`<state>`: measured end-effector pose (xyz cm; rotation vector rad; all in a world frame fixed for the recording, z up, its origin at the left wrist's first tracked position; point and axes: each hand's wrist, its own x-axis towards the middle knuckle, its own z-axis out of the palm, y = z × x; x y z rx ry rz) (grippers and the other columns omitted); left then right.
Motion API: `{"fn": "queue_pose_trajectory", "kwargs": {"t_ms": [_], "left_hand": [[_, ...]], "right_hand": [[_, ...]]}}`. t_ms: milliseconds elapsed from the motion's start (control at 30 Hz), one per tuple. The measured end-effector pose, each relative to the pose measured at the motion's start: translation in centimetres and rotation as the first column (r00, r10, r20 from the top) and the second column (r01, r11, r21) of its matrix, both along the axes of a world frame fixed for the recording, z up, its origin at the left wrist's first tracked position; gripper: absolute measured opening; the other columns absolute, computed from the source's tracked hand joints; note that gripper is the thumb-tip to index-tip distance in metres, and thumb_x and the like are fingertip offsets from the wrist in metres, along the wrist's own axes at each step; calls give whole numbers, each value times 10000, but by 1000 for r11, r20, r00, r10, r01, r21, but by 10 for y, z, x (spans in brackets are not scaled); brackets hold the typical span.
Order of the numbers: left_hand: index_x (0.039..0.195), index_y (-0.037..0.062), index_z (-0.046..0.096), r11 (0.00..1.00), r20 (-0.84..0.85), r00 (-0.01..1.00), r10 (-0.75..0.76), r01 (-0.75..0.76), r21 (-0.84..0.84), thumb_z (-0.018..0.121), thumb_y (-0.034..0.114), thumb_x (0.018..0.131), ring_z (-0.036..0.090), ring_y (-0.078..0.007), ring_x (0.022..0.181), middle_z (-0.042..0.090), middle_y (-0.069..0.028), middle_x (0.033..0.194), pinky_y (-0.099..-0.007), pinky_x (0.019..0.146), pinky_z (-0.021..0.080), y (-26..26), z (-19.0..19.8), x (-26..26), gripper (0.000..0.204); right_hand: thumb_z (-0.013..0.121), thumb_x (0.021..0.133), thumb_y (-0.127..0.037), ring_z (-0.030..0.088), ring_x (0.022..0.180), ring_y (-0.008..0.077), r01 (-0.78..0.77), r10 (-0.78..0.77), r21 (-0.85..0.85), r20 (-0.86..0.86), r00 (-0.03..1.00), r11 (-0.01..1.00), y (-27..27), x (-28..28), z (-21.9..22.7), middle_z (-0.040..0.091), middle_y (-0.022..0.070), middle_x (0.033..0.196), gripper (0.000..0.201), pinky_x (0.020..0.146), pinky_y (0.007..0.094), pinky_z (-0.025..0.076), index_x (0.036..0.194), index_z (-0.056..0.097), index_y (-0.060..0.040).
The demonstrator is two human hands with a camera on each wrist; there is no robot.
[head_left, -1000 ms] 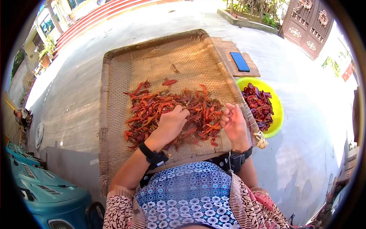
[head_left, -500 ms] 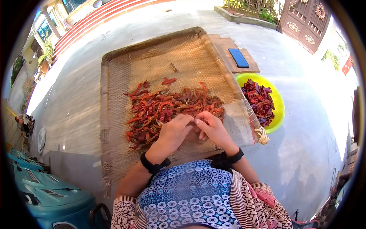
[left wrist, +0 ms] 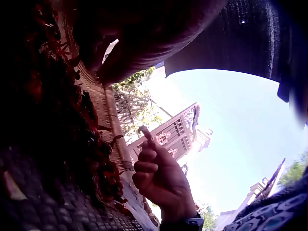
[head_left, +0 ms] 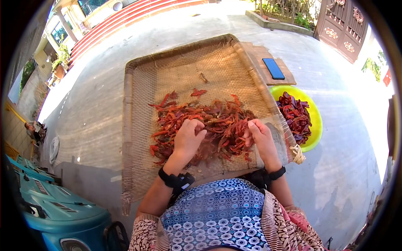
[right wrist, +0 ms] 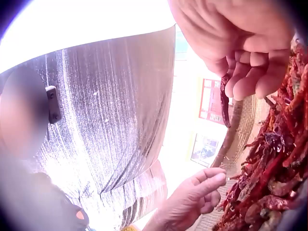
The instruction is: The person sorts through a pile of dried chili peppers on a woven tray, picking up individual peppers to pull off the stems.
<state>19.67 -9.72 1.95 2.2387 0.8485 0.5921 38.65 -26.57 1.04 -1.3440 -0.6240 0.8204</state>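
Dried red chilies (head_left: 217,121) lie in a heap on a large woven tray (head_left: 167,75). My right hand (head_left: 260,136), over the right side of the heap, pinches one dried chili (right wrist: 225,101) by its end, and its length hangs below the fingertips in the right wrist view. The left hand (head_left: 188,140) hovers above the middle of the heap, fingers loosely bent, thumb a little apart from the forefinger in the head view. Nothing shows between them there. In the left wrist view, my right hand (left wrist: 163,178) stands upright with the chili's tip above it.
A yellow-green basin (head_left: 315,121) of darker red chilies stands right of the tray. Beyond it, a blue phone (head_left: 274,68) lies on a wooden board (head_left: 289,78). A teal machine or bin (head_left: 63,205) stands at lower left.
Half a second ago both hands met over the near edge of the heap. Now they are apart, the left further left, the right further right with a chili. The head view has shifted slightly.
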Motion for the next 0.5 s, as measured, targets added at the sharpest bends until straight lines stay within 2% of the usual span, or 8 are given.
{"fn": "queue_pose_trajectory", "kwargs": {"t_ms": [33, 67, 133, 167, 267, 333, 433, 500], "left_hand": [[1010, 52, 601, 998, -61, 996, 63, -62, 18, 689, 165, 853, 605, -237, 849, 563, -96, 974, -357, 765, 503, 8, -3, -3, 212], [1009, 54, 603, 994, -74, 992, 101, -97, 59, 692, 170, 848, 607, -244, 856, 569, -93, 975, -365, 769, 503, 15, -10, -5, 217], [1009, 58, 608, 976, -95, 979, 180, -166, 140, 699, 178, 838, 610, -257, 871, 581, -87, 979, -379, 778, 504, 26, -22, -8, 228], [1014, 59, 606, 980, -98, 979, 178, -168, 106, 701, 178, 834, 610, -262, 875, 586, -88, 978, -383, 781, 503, 26, -23, -9, 235], [1036, 61, 599, 985, -84, 982, 170, -168, 33, 703, 170, 825, 612, -271, 888, 601, -95, 981, -388, 787, 503, 27, -24, -9, 259], [1062, 59, 593, 988, -51, 987, 152, -150, 29, 702, 153, 820, 614, -268, 896, 610, -102, 988, -384, 791, 504, 29, -27, -10, 282], [1105, 66, 583, 988, 89, 992, 94, -81, -133, 694, 144, 831, 619, -252, 908, 617, -98, 972, -385, 792, 508, 25, -23, -9, 306], [1087, 98, 592, 887, 177, 984, 33, 53, -459, 693, 158, 866, 604, -203, 886, 611, -74, 999, -354, 757, 507, 18, -12, -9, 251]], "right_hand": [[489, 1016, -273, 535, 575, 62, 78, -74, 79, -52, 996, 994, -3, 12, -1, 598, -6, 738, 216, 533, 215, 451, 974, 584, -85], [482, 1017, -282, 532, 590, 69, 158, -143, 153, -109, 984, 975, -7, 25, -3, 600, -9, 757, 223, 546, 223, 451, 999, 586, -85], [480, 1016, -287, 521, 621, 76, 349, -187, 349, -420, 888, 870, -15, 48, -3, 593, -19, 777, 224, 570, 233, 443, 1032, 583, -89], [479, 1015, -290, 516, 637, 80, 453, -171, 410, -564, 808, 792, -19, 56, -3, 589, -24, 787, 226, 582, 238, 439, 1048, 582, -91], [489, 1009, -279, 495, 663, 82, 468, -151, 344, -652, 743, 814, -27, 69, -6, 574, -27, 791, 219, 601, 248, 423, 1089, 579, -97], [498, 1002, -269, 493, 655, 82, 350, -122, 294, -586, 801, 889, -23, 61, -10, 575, -22, 785, 214, 597, 249, 423, 1093, 579, -93], [526, 986, -249, 535, 685, 76, 119, -9, 243, -411, 912, 963, -13, 32, -14, 602, -7, 848, 205, 608, 238, 449, 1096, 583, -86], [533, 983, -244, 561, 709, 75, -83, 130, 192, -248, 960, 978, -1, 16, -13, 613, -3, 894, 202, 619, 234, 465, 1097, 582, -85]]}}
